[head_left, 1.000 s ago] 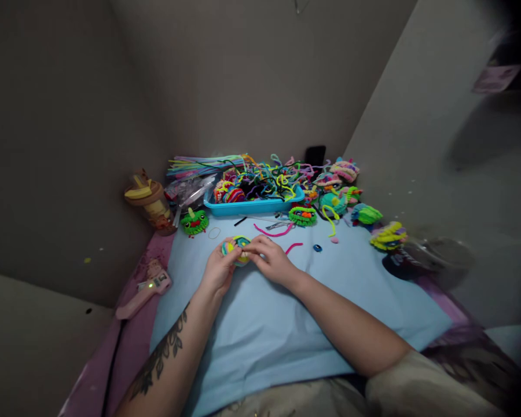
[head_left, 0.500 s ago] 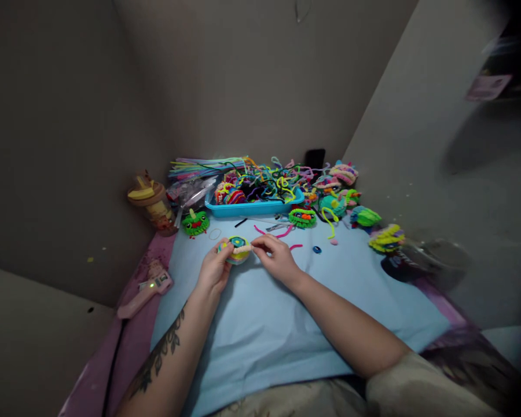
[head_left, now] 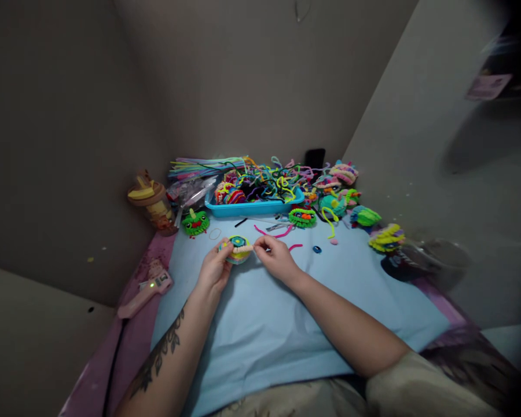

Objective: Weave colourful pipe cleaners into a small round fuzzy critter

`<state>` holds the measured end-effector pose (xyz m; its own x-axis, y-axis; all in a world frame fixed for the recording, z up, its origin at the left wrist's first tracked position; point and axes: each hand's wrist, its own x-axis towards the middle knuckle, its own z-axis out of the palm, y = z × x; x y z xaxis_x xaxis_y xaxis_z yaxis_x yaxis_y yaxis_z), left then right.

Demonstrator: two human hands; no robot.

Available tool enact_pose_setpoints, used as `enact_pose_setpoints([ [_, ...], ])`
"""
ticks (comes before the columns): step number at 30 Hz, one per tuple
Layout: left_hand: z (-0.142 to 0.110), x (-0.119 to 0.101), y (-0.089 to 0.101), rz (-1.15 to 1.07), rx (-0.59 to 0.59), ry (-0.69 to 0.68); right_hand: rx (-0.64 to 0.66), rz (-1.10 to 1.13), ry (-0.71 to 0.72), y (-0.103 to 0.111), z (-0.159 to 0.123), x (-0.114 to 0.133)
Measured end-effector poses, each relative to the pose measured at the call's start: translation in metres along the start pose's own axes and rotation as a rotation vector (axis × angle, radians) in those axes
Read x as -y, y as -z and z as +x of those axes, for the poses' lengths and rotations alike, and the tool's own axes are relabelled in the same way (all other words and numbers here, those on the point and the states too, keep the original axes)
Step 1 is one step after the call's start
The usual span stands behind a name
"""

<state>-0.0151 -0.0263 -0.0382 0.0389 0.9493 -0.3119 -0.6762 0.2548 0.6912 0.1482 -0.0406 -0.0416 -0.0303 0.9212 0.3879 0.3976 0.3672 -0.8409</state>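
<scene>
My left hand (head_left: 215, 267) is closed around a small round pipe-cleaner figure (head_left: 238, 258), yellow with a teal eye-like ring on top. Across its front runs a pale cream pipe cleaner (head_left: 244, 249). At that strip's right end, the thumb and fingers of my right hand (head_left: 276, 257) are pinched together on its tip. Both hands hover over a light blue cloth (head_left: 282, 324). Behind them lie bright pink pipe-cleaner pieces (head_left: 283, 234) and a small blue eye-like disc (head_left: 316, 249).
A blue tray (head_left: 256, 208) heaped with pipe cleaners stands at the back. Finished-looking figures, among them a green one (head_left: 195, 223) and a yellow one (head_left: 386, 238), sit around it. To the left are a pink glue gun (head_left: 147, 294) with its cord and a lidded tumbler (head_left: 154, 205).
My right hand has shifted very slightly to the right, with the pale pipe cleaner's end still at its fingertips. My left hand and the figure are almost still.
</scene>
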Motion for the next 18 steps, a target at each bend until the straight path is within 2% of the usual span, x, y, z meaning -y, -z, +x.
enact_pose_setpoints([
  [3,0.001,-0.004,-0.003,-0.048,-0.067,0.018,0.017,0.046,-0.071,0.0,0.002,0.001],
  [8,-0.002,-0.011,-0.01,-0.134,-0.177,0.064,0.058,0.047,-0.092,0.0,0.003,0.001],
  [18,-0.01,-0.019,-0.02,-0.234,-0.206,0.129,0.057,0.045,-0.067,-0.005,0.003,-0.002],
])
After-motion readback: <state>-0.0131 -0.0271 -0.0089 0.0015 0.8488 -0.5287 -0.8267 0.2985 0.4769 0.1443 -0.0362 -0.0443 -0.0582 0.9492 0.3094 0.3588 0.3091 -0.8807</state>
